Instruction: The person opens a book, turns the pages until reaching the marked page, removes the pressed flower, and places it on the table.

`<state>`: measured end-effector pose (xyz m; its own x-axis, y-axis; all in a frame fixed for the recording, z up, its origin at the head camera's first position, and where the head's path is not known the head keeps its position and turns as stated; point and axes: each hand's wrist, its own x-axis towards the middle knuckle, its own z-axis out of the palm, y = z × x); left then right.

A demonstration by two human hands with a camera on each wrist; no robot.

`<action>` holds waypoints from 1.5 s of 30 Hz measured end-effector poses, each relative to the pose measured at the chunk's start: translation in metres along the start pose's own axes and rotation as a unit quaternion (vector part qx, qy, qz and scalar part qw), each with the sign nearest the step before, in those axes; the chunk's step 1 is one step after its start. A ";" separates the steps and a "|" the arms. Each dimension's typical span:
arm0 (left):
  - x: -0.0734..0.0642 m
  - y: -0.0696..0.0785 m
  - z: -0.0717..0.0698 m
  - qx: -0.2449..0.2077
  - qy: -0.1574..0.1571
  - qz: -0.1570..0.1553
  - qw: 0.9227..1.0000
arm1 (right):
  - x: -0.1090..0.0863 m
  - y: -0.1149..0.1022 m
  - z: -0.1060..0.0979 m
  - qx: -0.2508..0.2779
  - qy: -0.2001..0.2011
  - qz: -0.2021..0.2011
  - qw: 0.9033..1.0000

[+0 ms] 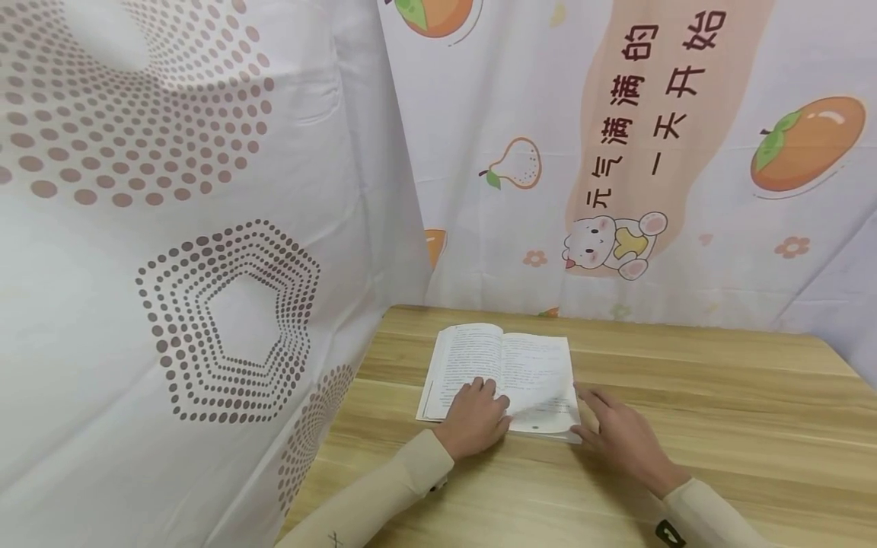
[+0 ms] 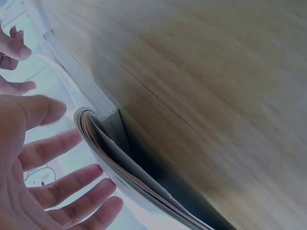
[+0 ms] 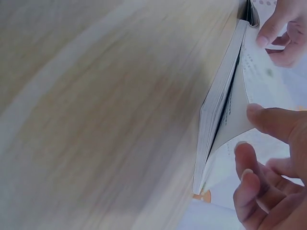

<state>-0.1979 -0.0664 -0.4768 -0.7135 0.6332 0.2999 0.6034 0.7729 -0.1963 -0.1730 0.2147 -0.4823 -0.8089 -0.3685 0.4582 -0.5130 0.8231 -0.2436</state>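
Observation:
An open book (image 1: 473, 358) with printed text lies on the wooden table, its left-hand pages bowed up in a thick curl in the left wrist view. My left hand (image 1: 474, 415) rests on the lower part of the book near the middle fold, fingers spread and fairly straight. At the book's right edge is my right hand (image 1: 620, 438). In the right wrist view, its thumb (image 3: 273, 120) touches the corner of a raised page (image 3: 237, 103). The other fingers (image 3: 247, 187) are loosely bent and apart from the thumb. The rest of the page stack lies flat beneath.
The wooden table (image 1: 719, 411) stretches to the right of the book. A dotted white curtain (image 1: 226, 152) hangs close on the left. Behind the table's far edge hangs a white cloth (image 1: 466, 205) printed with fruit, lettering and a cartoon animal.

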 end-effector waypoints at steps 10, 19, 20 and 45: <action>0.000 0.000 0.004 0.001 0.090 -0.027 0.996 | -0.005 0.001 0.003 0.006 -0.042 0.003 0.999; -0.001 0.002 0.005 0.022 0.097 -0.034 0.994 | -0.007 0.001 0.009 -0.008 -0.036 -0.052 0.998; -0.001 0.003 0.005 0.024 0.096 -0.031 0.995 | -0.006 0.000 0.009 -0.009 -0.037 -0.054 0.998; -0.006 0.001 0.007 0.015 0.048 0.019 0.999 | -0.003 0.001 0.010 -0.051 -0.026 -0.100 0.993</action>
<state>-0.1961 -0.0694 -0.4857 -0.6514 0.6570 0.3795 0.6182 0.7496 -0.2367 -0.1746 0.2125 -0.4925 -0.7088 -0.5487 0.4433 -0.6355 0.7695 -0.0634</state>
